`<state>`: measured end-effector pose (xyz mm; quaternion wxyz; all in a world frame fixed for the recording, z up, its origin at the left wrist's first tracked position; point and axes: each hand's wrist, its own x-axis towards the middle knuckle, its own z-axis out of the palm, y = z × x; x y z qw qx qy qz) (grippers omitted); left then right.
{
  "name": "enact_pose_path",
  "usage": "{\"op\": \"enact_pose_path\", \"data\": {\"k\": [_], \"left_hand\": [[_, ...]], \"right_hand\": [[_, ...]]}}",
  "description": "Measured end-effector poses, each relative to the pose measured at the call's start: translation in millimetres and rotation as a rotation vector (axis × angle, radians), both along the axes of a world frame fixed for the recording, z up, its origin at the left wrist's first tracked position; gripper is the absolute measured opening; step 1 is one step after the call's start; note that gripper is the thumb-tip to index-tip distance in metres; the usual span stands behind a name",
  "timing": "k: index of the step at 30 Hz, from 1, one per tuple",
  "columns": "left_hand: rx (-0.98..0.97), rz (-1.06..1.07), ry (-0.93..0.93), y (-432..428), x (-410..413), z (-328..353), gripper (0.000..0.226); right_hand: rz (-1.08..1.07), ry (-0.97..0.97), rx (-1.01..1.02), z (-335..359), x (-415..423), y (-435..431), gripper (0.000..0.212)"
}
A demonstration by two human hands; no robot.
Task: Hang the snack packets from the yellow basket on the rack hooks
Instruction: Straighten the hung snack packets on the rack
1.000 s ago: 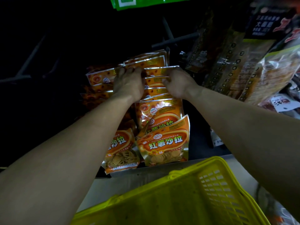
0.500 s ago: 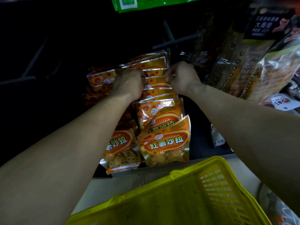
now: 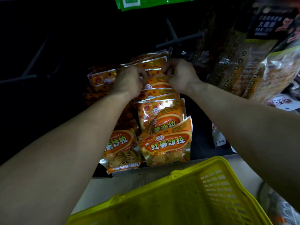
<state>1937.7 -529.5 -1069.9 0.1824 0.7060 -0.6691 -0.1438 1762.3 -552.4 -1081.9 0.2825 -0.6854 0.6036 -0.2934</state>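
Both my arms reach forward to a row of orange snack packets [image 3: 164,142] hanging one behind another on a rack hook [image 3: 170,51]. My left hand [image 3: 129,82] and my right hand [image 3: 180,75] pinch the top edge of one orange packet [image 3: 156,82] near the back of the row, one hand at each side. The fingertips are partly hidden by the packets. A second column of orange packets [image 3: 121,146] hangs to the left. The yellow basket [image 3: 186,195] sits below my arms at the bottom; its inside looks bare where visible.
Dark rack bars [image 3: 178,40] cross behind the hooks. Large dark and clear snack bags [image 3: 240,59] hang at the right. A green packet [image 3: 146,2] hangs at the top edge. A pale shelf ledge [image 3: 129,177] runs under the packets.
Both hands have moved slightly up and back along the row, and closer together, gripping the top of a packet.
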Motion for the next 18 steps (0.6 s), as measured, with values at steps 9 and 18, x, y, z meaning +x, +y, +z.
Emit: {"op": "enact_pose_path", "data": {"k": [9, 18], "left_hand": [[-0.199, 0.030, 0.054, 1.7, 6.8, 0.8, 0.017], [-0.003, -0.086, -0.107, -4.3, 2.9, -4.7, 0.048]], "right_hand": [[0.010, 0.112, -0.057, 1.6, 0.4, -1.2, 0.028], [0.046, 0.216, 0.060, -8.7, -4.1, 3.5, 0.020]]}}
